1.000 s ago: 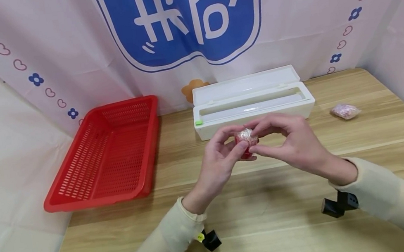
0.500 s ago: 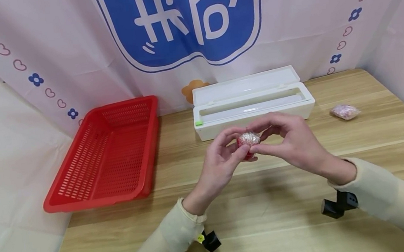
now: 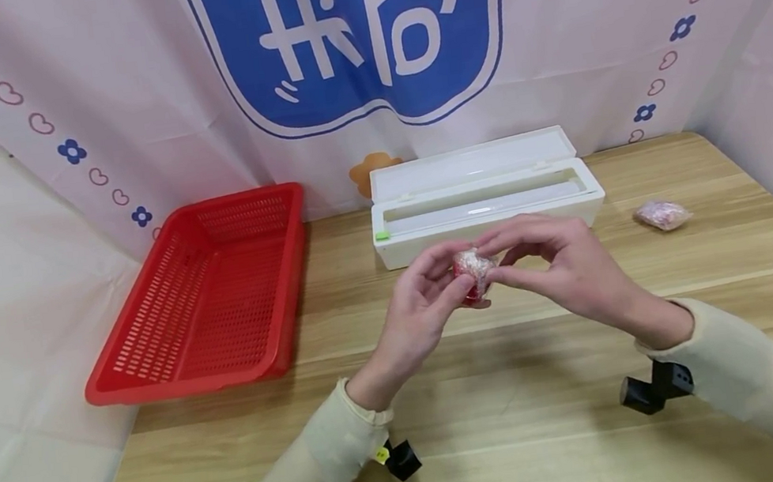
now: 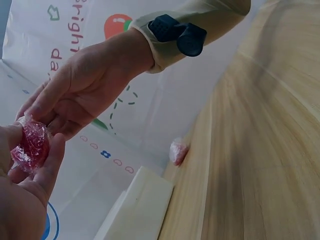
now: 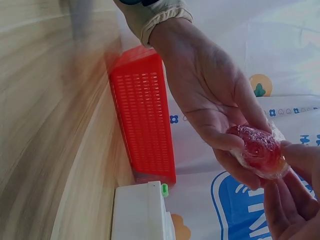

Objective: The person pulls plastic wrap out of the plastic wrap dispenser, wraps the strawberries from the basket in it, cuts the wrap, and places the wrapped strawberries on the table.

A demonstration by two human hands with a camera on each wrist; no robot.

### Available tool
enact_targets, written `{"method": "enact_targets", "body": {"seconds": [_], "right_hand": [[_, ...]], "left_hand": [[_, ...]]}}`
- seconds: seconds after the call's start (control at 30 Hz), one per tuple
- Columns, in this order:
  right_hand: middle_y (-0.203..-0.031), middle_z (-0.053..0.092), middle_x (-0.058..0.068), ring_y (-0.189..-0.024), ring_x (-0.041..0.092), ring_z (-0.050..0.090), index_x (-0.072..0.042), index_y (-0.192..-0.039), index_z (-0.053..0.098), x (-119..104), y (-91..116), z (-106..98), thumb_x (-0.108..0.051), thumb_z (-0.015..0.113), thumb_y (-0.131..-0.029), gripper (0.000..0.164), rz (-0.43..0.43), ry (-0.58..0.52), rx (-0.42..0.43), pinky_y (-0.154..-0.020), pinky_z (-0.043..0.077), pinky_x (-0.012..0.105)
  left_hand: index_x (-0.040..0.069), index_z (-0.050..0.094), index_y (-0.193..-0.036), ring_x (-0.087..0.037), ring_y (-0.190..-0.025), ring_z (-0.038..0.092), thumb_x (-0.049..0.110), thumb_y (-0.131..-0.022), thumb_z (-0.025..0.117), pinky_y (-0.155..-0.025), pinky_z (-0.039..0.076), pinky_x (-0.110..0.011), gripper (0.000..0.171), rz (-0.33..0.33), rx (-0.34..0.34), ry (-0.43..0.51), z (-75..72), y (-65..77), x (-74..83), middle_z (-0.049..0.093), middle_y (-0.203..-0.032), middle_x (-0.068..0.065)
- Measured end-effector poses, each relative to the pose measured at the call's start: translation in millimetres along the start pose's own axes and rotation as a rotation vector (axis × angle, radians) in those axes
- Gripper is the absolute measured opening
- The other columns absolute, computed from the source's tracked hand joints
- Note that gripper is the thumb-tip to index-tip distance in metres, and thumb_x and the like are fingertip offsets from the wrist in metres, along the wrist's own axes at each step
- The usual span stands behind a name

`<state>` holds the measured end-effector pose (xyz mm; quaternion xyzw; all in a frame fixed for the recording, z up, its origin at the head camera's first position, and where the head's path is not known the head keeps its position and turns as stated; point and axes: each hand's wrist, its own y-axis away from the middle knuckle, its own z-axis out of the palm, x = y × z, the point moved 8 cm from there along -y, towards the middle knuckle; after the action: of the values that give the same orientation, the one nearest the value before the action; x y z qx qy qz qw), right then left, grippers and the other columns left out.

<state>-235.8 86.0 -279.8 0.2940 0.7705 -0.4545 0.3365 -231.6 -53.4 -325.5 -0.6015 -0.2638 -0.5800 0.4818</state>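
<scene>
A small red, roundish thing wrapped in clear cling film [image 3: 473,264] is held up over the table between both hands. What lies inside the film I cannot tell. My left hand [image 3: 411,306] grips it from the left with thumb and fingers, also seen in the right wrist view, where the wrapped red thing [image 5: 257,150] shows crinkled film. From the right, my right hand [image 3: 569,268] pinches the film at its side between thumb and fingertips. Behind the hands stands a white cling film dispenser box [image 3: 492,221], its lid raised and a roll lying inside.
A red perforated plastic basket [image 3: 279,301] stands at the left on the wooden table [image 3: 523,432]. To the right of the dispenser lies another pinkish thing in clear film [image 3: 663,214]. A printed cloth [image 3: 256,160] hangs behind the table.
The wrapped thing has been turned a little in the hands, and its film looks bunched differently. My right thumb and fingers have shifted slightly to the right. The basket and dispenser stay put.
</scene>
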Motion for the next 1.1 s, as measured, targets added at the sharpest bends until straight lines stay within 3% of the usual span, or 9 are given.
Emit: {"method": "enact_targets", "body": {"seconds": [0.17,0.4,0.73,0.9,1.1], "right_hand": [[-0.107,0.069,0.002,-0.095,0.013,0.064,-0.012,-0.096,0.072,-0.1,0.2,-1.2,-0.004,0.077,-0.077,0.022,-0.019,0.020,0.021,-0.070,0.057,0.025],[-0.104,0.069,-0.001,-0.092,0.011,0.063,-0.015,-0.094,0.072,2.4,0.5,-1.0,-0.009,0.078,-0.076,0.020,-0.005,0.047,0.037,-0.066,0.055,0.022],[-0.105,0.068,0.000,-0.086,0.010,0.063,-0.014,-0.097,0.074,2.3,-0.8,-4.7,-0.006,0.072,-0.082,0.017,-0.015,0.080,-0.042,-0.065,0.055,0.023],[-0.108,0.068,-0.003,-0.084,0.008,0.062,-0.016,-0.100,0.075,-8.4,-2.9,-7.9,-0.005,0.077,-0.076,0.026,-0.129,0.165,-0.049,-0.064,0.052,0.019],[-0.120,0.068,0.007,-0.112,0.017,0.061,-0.008,-0.115,0.071,-29.5,-0.7,0.6,0.003,0.074,-0.076,0.040,-0.432,0.276,-0.160,-0.098,0.047,0.021]], "left_hand": [[-0.002,0.046,-0.132,-0.025,-0.103,0.063,0.008,-0.095,0.054,-0.082,0.058,-0.041,0.039,-0.021,-0.031,-0.037,3.2,0.9,0.5,0.057,-0.124,-0.025],[0.002,0.047,-0.134,-0.023,-0.106,0.062,0.003,-0.088,0.065,-0.083,0.057,-0.036,0.049,-0.042,-0.031,-0.102,3.4,2.1,0.6,0.058,-0.127,-0.018],[0.002,0.040,-0.138,-0.024,-0.106,0.059,0.003,-0.093,0.055,-0.081,0.056,-0.030,0.047,-0.057,-0.131,-0.106,8.2,1.6,2.2,0.054,-0.132,-0.021],[0.004,0.033,-0.141,-0.021,-0.106,0.060,0.002,-0.095,0.052,-0.084,0.055,-0.031,0.050,-0.067,-0.185,-0.085,12.3,2.7,4.3,0.050,-0.138,-0.023],[0.006,0.024,-0.144,-0.019,-0.104,0.061,-0.003,-0.094,0.050,-0.085,0.055,-0.031,0.057,-0.043,-0.220,-0.041,13.8,1.8,9.5,0.048,-0.135,-0.031]]}}
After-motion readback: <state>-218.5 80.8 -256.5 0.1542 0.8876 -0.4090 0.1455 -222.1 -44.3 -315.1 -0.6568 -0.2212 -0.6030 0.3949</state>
